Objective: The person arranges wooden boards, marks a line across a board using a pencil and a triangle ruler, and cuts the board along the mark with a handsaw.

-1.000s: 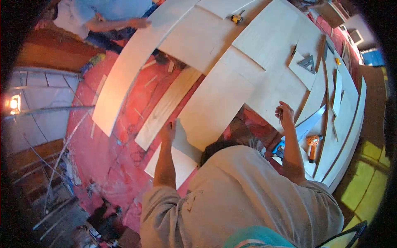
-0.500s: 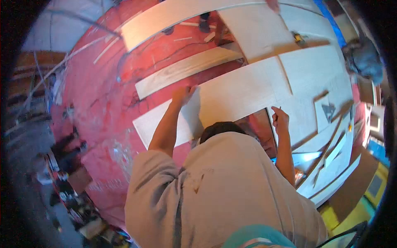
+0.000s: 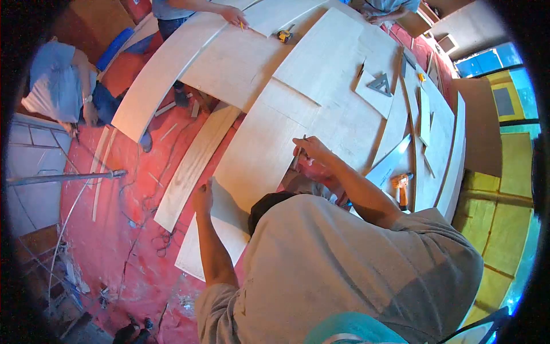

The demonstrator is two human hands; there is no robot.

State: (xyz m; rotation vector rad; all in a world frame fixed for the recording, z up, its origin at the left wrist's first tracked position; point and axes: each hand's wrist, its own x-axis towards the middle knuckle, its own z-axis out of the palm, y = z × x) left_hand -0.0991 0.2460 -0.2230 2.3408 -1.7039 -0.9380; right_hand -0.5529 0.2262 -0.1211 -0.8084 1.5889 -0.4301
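Currently, the right hand (image 3: 313,149) has its grip closed on a slim, pencil-like stick (image 3: 299,152) by the cutout of a broad, pale, flat wooden board (image 3: 252,149); the left hand (image 3: 203,198) is at that board's left edge, its grip's closure impossible to tell.

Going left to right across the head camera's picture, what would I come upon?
A metal pole, the wearer's left hand, the wearer's right hand, a grey triangular square, an orange power tool, then yellow panels.
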